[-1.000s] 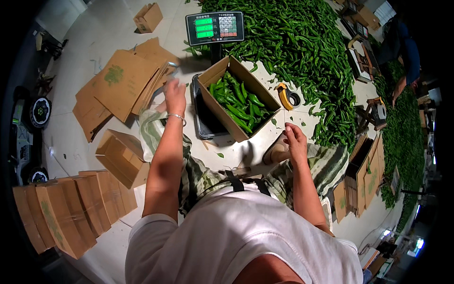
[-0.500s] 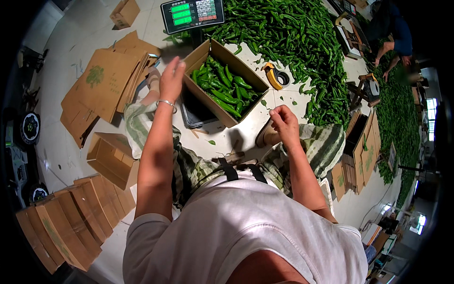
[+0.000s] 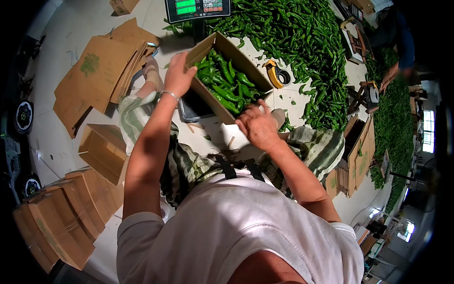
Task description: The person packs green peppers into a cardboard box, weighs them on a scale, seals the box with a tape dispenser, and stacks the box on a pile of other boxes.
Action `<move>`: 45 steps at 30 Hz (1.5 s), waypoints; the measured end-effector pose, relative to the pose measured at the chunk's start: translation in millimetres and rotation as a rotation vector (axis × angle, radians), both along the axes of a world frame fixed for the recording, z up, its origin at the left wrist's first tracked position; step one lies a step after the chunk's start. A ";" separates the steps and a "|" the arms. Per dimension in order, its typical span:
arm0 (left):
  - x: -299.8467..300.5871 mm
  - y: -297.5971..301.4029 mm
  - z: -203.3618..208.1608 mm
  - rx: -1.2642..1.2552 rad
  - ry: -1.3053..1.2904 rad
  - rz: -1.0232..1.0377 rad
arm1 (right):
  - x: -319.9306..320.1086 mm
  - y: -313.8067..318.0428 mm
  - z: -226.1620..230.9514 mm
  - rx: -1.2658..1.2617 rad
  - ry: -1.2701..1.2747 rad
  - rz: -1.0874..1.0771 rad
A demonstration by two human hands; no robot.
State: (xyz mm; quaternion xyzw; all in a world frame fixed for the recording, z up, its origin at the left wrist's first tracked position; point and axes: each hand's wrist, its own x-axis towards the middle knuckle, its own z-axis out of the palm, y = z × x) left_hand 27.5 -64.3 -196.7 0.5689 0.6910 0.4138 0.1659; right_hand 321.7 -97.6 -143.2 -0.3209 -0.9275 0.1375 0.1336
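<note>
A cardboard box [image 3: 247,62] full of long green chili peppers [image 3: 226,84] sits tilted in front of me over a dark scale platform [image 3: 195,110]. At its left side my left hand [image 3: 178,75] grips the wall, thumb at the rim and fingers along the outside. My right hand [image 3: 259,127] is closed around the near right corner, fingertips at the rim beside the peppers; slight blur softens them. Behind the box, the scale's display [image 3: 197,9] glows green. A yellow tape dispenser [image 3: 277,74] lies on the floor right of the box.
A large heap of green peppers [image 3: 293,42] spreads beyond the box. Flattened cardboard [image 3: 94,66] lies to the left, with an open box [image 3: 105,150] and several brown boxes [image 3: 61,217] nearer me. Folded cartons [image 3: 358,156] stand at right. Another person's arm [image 3: 390,75] reaches toward more peppers.
My right hand has moved left from beside my knee onto the box's near right corner. The left hand has lowered from above the rim onto the left wall. The view has shifted slightly.
</note>
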 end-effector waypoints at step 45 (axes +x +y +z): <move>19.5 3.8 -16.2 0.089 -0.152 0.170 | -45.5 95.5 12.4 0.042 -0.948 -0.239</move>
